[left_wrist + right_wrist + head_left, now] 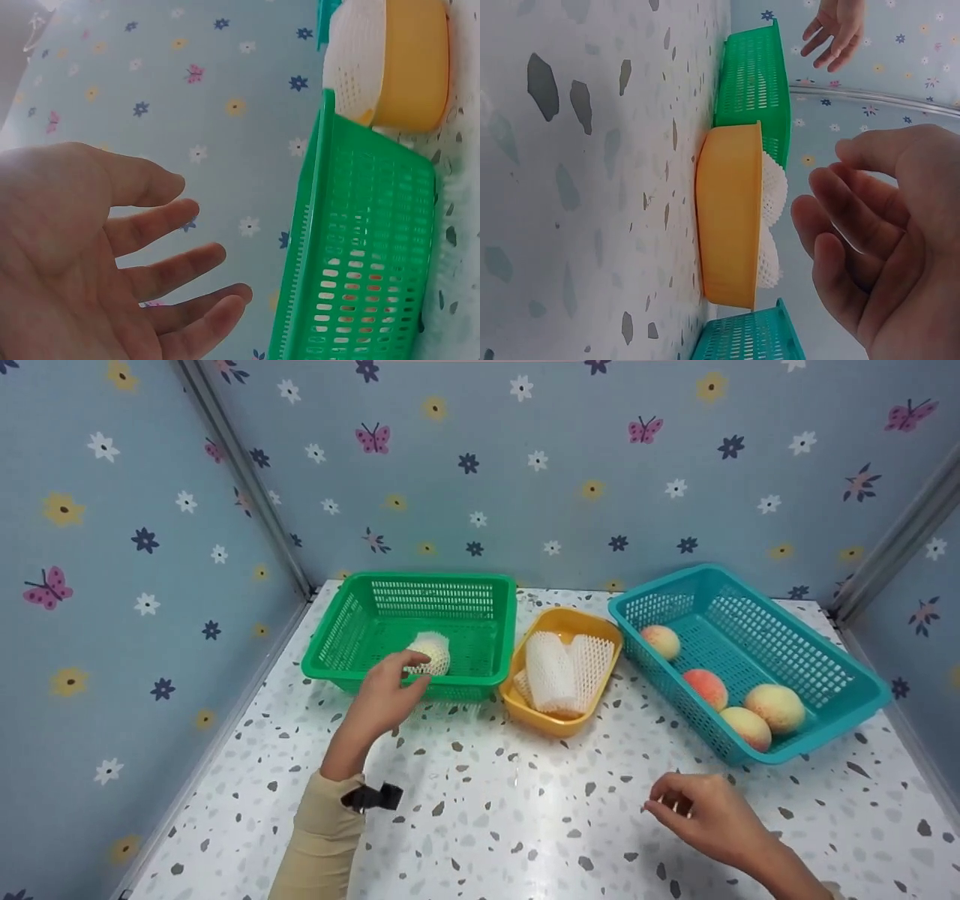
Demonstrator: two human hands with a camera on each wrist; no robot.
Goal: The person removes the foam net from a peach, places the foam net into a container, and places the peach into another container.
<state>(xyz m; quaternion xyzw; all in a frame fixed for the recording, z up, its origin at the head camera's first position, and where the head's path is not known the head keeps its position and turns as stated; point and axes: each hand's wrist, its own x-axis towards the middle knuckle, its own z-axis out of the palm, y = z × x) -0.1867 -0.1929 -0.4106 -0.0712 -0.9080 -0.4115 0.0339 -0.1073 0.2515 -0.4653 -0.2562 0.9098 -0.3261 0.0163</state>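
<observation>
My left hand [386, 694] hovers over the front rim of the green basket [409, 681], its fingers parted and holding nothing. Just beyond its fingertips, a peach in a white foam net sleeve [433, 651] lies inside that basket; the left wrist view shows it only through the slots. Over the table at the front right, my right hand [709, 814] hangs with loosely curled fingers and nothing between them. The right wrist view shows that hand [900, 232] beside the yellow bin [731, 217], which holds white foam net sleeves [551, 671].
A teal basket [817, 649] stands angled at the right with several bare peaches [775, 709] in it. The yellow bin sits between the two baskets. Flower-patterned walls [480, 472] enclose the speckled white table [480, 825] at the back and sides.
</observation>
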